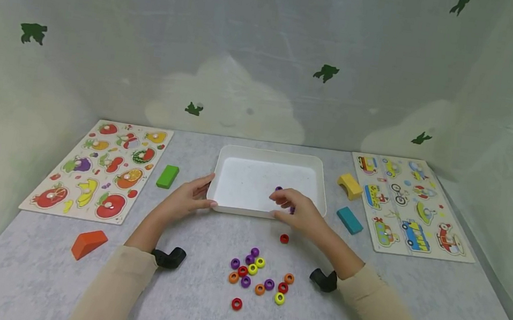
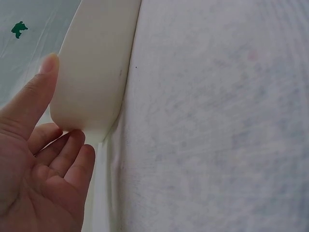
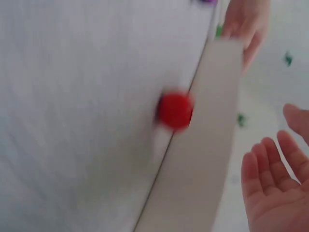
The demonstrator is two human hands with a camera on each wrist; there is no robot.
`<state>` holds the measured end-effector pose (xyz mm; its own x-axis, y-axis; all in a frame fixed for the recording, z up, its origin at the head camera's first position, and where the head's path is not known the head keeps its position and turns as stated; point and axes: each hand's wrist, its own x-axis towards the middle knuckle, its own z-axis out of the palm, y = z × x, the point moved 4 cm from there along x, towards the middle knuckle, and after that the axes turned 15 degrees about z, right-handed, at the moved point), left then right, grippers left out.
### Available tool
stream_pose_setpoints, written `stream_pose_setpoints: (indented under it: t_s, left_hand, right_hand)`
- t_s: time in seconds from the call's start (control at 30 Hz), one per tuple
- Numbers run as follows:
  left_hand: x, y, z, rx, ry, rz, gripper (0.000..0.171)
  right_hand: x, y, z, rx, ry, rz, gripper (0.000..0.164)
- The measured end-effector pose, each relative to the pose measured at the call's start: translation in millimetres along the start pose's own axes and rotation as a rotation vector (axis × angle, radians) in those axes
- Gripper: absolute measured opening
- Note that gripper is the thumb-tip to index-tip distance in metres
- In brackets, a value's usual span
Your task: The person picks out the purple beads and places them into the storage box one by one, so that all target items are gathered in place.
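Observation:
A white rectangular tray (image 1: 261, 214) lies at the back middle of the table. My left hand (image 1: 186, 194) holds its front left corner; in the left wrist view the thumb is against the wall and the bent fingers touch it round the corner. Over the tray's front right part is my right hand (image 1: 297, 208), its fingers loosely bent. The right wrist view shows the palm (image 3: 275, 193) with nothing in it. Two purple beads (image 1: 279, 189) show in the tray beside the right hand. Just in front of the tray sits a red bead (image 1: 284, 238).
Several purple, yellow, orange and red beads (image 1: 246, 282) lie scattered in front. A green block (image 1: 168, 176) and an orange wedge (image 1: 88, 244) lie left; a yellow arch block (image 1: 350, 186) and a teal block (image 1: 349, 221) lie right. Picture puzzle boards (image 1: 105, 162) (image 1: 409, 201) flank them.

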<state>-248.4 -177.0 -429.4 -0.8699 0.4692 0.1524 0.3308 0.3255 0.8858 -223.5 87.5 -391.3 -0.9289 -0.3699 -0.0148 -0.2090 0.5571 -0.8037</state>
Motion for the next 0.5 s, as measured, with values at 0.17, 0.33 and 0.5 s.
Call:
stream_pose_setpoints:
  t_s: [0.17,0.33,0.5]
  left_hand:
    - [0.0,0.6,-0.1,-0.004,0.002,-0.005,0.082]
    - [-0.1,1.0,-0.2,-0.008,0.004,-0.006,0.082]
    - [-0.1,1.3,0.2,-0.003,-0.002,-0.005,0.081]
  right_hand:
    - [-22.7,-10.2,18.5,0.048,-0.16,-0.089,0.036]
    - [-30.3,-3.8,39.5,0.018,-0.296,-0.053,0.031]
    - [-30.9,2.8,53.7,-0.017,-0.383,0.011,0.023]
